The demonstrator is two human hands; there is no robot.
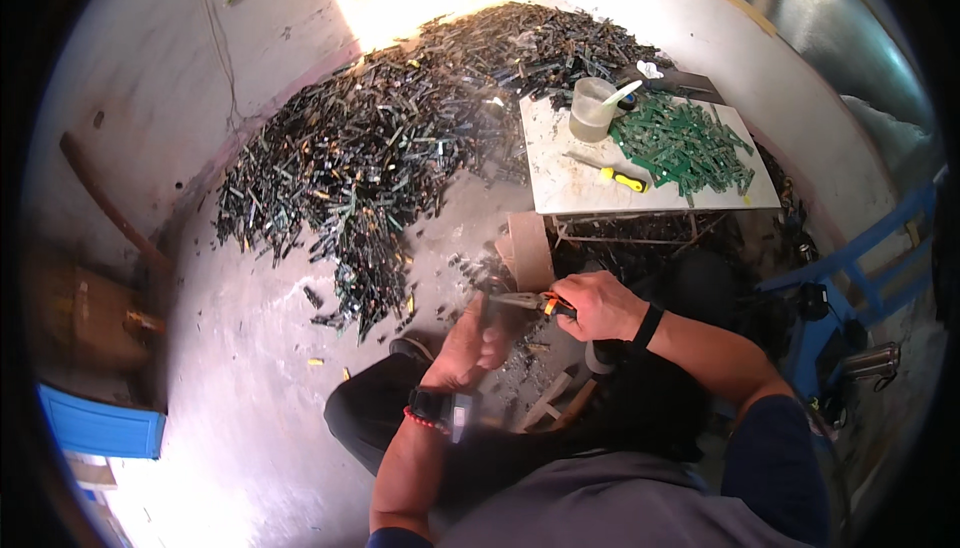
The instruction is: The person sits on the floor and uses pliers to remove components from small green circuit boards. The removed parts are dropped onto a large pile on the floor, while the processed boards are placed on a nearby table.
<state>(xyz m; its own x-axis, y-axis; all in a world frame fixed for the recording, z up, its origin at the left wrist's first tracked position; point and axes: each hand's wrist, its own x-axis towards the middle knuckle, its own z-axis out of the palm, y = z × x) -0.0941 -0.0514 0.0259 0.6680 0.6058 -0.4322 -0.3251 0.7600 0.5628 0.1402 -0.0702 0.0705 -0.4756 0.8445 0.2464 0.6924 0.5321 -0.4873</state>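
My right hand (pixel 603 306) is closed round the orange-and-black handles of a pair of pliers (pixel 520 300), whose metal jaws point left. Just left of the jaws is my left hand (pixel 468 346), its fingers closed and partly blurred. A small dark piece seems to be at its fingertips, too smeared to name. The pliers' tip meets or nearly meets that spot; contact cannot be made out. Below the hands, small dark scraps (pixel 520 360) lie on the floor in front of my lap.
A big heap of dark narrow strips (pixel 370 148) spreads over the floor ahead. On a low white table (pixel 550 183) are green strips (pixel 680 143), a cloudy plastic cup (pixel 592 113) and a yellow-handled screwdriver (pixel 625 180). Blue furniture (pixel 105 423) stands left, a blue frame (pixel 850 273) right.
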